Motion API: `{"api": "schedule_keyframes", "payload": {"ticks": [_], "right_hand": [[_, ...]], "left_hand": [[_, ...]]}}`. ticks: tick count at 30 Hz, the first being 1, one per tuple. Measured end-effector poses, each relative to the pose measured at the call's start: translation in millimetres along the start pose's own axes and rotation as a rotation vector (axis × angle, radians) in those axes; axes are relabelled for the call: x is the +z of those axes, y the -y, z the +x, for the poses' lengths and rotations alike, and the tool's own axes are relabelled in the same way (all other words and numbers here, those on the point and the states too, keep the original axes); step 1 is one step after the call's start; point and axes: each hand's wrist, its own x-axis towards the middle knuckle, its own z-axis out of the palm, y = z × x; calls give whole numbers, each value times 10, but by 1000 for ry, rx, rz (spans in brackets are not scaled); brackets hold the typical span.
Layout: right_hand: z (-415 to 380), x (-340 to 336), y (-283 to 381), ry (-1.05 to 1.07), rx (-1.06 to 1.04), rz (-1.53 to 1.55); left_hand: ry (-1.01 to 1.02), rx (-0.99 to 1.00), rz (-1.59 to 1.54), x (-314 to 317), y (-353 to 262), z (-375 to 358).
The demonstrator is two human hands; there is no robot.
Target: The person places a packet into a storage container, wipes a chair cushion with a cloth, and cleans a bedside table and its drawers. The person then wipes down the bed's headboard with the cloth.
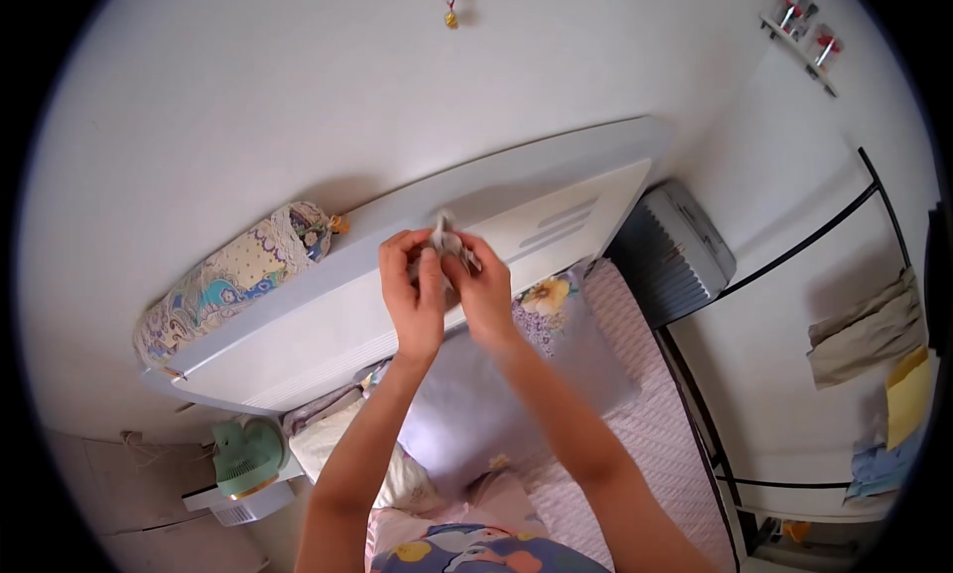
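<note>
Wall: You face a big white wall (248, 97), and your arms reach up toward it.
Headboard: A pale blue-white headboard (328, 295) runs across the view. Your hands are up in front of its top edge, so the small thing is close to your eyes.
Bed: The bed (645, 414) lies under your arms, with a pink cover. A pale pillow (476, 404) leans at the headboard, right below your hands. A flower pillow (546, 305) peeks out just beside your right hand.
Bolster: A long patterned bolster (238, 275) rests on top of the headboard, to the left, well apart from your hands.
Fan: A small green fan (243, 459) sits low by the bed, far from your hands.
Left hand: Your left hand (412, 295) is held up with its back to you. Its fingers (429, 265) are curled in and pinch the small thing from the left.
Right hand: Your right hand (481, 290) touches your left hand. Its fingers (465, 254) are bent and pressed on the same thing from the right.
Small thing: A little grey scrap (444, 234), maybe cloth or paper, sticks up between both hands. It is blurry, so you cannot tell just what it is. Both hands hold it, so it stays still.
</note>
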Motion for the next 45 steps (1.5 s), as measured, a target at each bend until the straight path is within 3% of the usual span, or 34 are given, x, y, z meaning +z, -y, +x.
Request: {"api": "schedule_keyframes", "payload": {"ticks": [2, 4, 7, 8, 11, 12, 14, 15, 18, 19, 22, 26, 31, 34, 36, 38, 40, 42, 45], "right_hand": [[-234, -136, 55, 55, 84, -114], [-458, -177, -14, 3, 171, 85], [-592, -285, 4, 114, 209, 142], [-560, -275, 37, 65, 104, 59], [-289, -295, 126, -88, -120, -184], [-99, -382, -9, -87, -163, -261], [273, -432, -1, -76, -366, -203], [448, -513, 111, -72, -501, -493], [1014, -745, 356, -183, -798, -778], [1140, -763, 392, -275, -763, -790], [1331, -784, 159, -225, -715, -1103], [872, -201, 45, -21, -813, -965], [323, 549, -50, 143, -688, -864], [333, 630, -208, 154, -808, -899], [374, 508, -132, 227, -741, -843], [401, 346, -255, -28, -807, -828], [281, 384, -479, -226, -716, -726], [10, 501, -820, -164, -622, -788], [-466, 935, -1102, 116, -537, -735]], "left_hand": [[16, -281, -292, 87, -26, 89], [130, -617, -572, 104, -85, 307], [258, -578, -618, 212, -132, 503], [269, -563, -686, 249, -94, 526], [-22, -413, -406, 545, -254, 342], [111, -409, -378, 582, -275, 183], [157, -171, -177, 623, -288, 32], [154, -75, -60, 552, -296, 29], [205, 80, 131, 198, -425, 78], [255, 78, 169, 51, -459, 59], [294, 56, 251, -308, -475, -102], [240, -49, 318, -788, -376, -347], [102, -182, 350, -1255, -316, -648], [56, -218, 400, -1514, -294, -736], [20, -141, 426, -1722, -293, -770], [3, -145, 450, -1962, -263, -838], [-51, -193, 446, -2192, -208, -917], [-77, -231, 438, -2419, -151, -1014], [-131, -268, 427, -2792, -105, -1137]]}}
